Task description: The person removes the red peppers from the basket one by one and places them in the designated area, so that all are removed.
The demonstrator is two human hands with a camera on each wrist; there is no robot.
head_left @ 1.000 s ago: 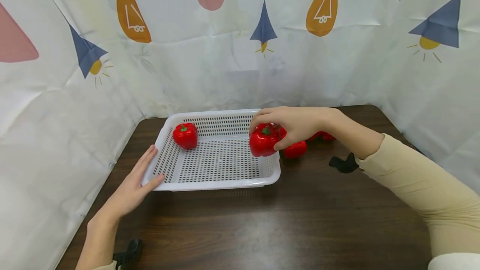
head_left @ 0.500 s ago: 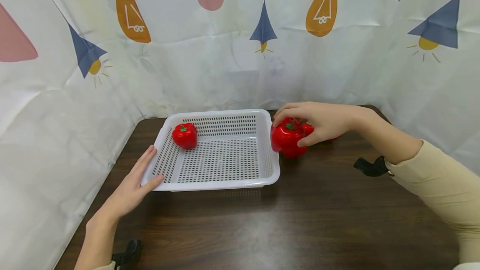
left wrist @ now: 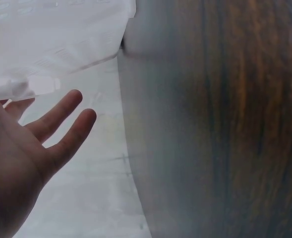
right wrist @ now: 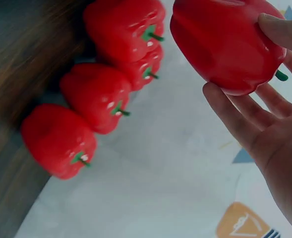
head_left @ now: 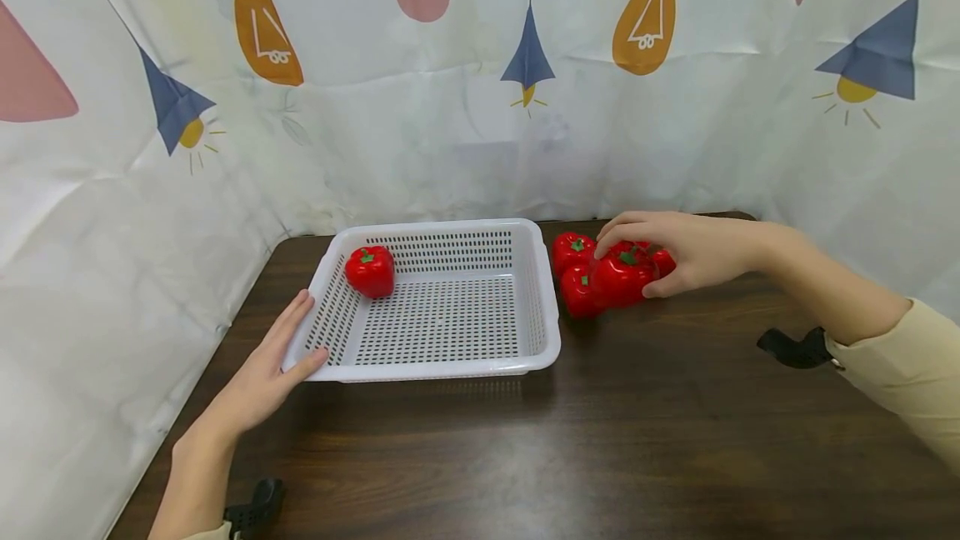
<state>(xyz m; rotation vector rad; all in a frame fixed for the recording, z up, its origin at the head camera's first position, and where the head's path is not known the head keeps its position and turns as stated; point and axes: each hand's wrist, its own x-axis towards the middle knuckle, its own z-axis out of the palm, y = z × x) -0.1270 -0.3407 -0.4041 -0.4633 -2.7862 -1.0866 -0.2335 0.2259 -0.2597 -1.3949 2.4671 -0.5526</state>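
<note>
My right hand holds a glossy red bell pepper with a green stem, thumb on one side and fingers on the other. In the right wrist view that bell pepper hangs apart from several others. My left hand touches the front-left corner of a white perforated plastic basket, its fingers fairly straight along the rim. Another red bell pepper sits inside the basket at the back left. In the left wrist view, the left hand shows spread fingers just below the basket wall.
Several red bell peppers stand on the dark wooden table right of the basket, among them a rear one and a front one; the right hand partly hides others. A white printed curtain encloses the back and sides.
My right hand has carried its bell pepper rightward, from over the basket's right side to above the peppers on the table. The left hand and the basket have stayed still.
</note>
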